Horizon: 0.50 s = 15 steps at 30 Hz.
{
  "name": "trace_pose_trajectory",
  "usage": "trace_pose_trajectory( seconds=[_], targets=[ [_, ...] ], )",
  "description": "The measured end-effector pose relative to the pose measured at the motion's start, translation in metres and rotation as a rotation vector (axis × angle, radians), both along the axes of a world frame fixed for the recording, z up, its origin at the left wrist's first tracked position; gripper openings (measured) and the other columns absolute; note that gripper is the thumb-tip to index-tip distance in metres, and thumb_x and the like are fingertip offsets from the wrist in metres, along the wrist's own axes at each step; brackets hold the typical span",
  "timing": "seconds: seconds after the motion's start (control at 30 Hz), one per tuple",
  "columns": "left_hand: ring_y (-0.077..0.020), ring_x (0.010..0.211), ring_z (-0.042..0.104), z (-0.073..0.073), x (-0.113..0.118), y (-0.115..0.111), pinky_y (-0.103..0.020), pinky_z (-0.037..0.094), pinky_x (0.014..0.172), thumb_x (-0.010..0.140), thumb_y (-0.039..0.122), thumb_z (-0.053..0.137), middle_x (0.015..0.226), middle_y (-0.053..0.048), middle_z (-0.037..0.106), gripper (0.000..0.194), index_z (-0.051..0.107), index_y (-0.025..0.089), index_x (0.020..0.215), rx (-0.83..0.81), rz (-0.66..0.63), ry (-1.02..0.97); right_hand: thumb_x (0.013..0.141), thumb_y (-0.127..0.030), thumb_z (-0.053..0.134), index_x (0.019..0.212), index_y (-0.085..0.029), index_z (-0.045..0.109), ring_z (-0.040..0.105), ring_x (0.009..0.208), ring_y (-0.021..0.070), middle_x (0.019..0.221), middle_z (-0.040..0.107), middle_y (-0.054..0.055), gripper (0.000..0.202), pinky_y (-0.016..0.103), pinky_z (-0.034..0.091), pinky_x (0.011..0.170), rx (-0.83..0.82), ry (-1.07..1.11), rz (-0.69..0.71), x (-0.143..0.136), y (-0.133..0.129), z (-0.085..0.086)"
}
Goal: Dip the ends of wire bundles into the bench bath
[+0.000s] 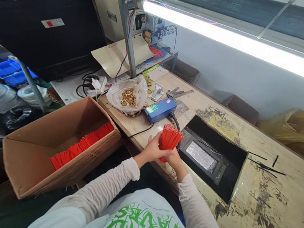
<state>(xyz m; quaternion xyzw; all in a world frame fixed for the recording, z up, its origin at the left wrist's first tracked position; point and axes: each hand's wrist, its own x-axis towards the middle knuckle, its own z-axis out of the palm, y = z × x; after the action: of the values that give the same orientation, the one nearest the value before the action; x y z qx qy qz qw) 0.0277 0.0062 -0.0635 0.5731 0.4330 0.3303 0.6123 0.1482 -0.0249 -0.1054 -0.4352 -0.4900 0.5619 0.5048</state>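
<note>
Both my hands are closed round a bundle of short red wires, held over the table's front edge. The ends of the bundle fan out at the top. My left hand wraps it from the left side, and my right hand grips it low on the right. Some of the right fingers are hidden behind the wires. Just beyond the bundle lies a blue box-shaped device with a black cable. To my left, a cardboard box holds more red wires laid in a row.
A plastic bag of small brass-coloured parts sits behind the blue device, near a caliper-like metal tool. A black recessed tray is set into the worn table. Overhead hangs a lit tube lamp on a metal frame.
</note>
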Motion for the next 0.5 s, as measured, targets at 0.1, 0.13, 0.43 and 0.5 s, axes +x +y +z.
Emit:
trace_pose_trajectory(
  seconds=[0.1,0.13,0.43,0.5],
  targets=[
    [-0.0296,0.094,0.066,0.006,-0.002,0.006,-0.047,0.050,0.088,0.059,0.054,0.081,0.095,-0.010,0.070,0.060,0.063,0.016,0.101,-0.217,-0.154,-0.159,0.061,-0.029,0.075,0.080,-0.018,0.063,0.063,0.062,0.0172,0.071,0.064,0.000,0.025,0.032,0.055,0.060,-0.200,0.216,0.143,0.001,-0.012,0.006],
    [-0.0290,0.093,0.066,0.006,-0.001,0.004,-0.045,0.051,0.086,0.061,0.059,0.078,0.093,-0.011,0.070,0.062,0.063,0.015,0.102,-0.250,-0.146,-0.210,0.059,-0.026,0.075,0.076,-0.018,0.061,0.062,0.058,0.0160,0.067,0.063,-0.001,0.024,0.030,0.054,0.057,-0.262,0.281,0.149,0.000,-0.015,0.008],
    [-0.0267,0.139,0.038,-0.005,0.009,-0.023,-0.041,0.026,0.116,0.079,0.072,0.051,0.139,-0.015,0.052,0.078,0.044,0.021,0.137,0.038,0.158,-0.150,0.058,-0.031,0.078,0.094,-0.019,0.065,0.067,0.074,0.0210,0.087,0.072,0.005,0.040,0.032,0.057,0.065,-0.364,0.339,-0.057,-0.007,-0.019,0.023],
    [-0.0275,0.143,0.031,-0.006,0.005,-0.023,-0.044,0.015,0.120,0.079,0.069,0.054,0.139,-0.015,0.052,0.078,0.043,0.020,0.139,0.091,0.139,-0.055,0.058,-0.033,0.080,0.095,-0.019,0.065,0.067,0.075,0.0217,0.089,0.072,0.006,0.043,0.032,0.057,0.065,-0.364,0.317,-0.038,-0.006,-0.019,0.024]
  ],
)
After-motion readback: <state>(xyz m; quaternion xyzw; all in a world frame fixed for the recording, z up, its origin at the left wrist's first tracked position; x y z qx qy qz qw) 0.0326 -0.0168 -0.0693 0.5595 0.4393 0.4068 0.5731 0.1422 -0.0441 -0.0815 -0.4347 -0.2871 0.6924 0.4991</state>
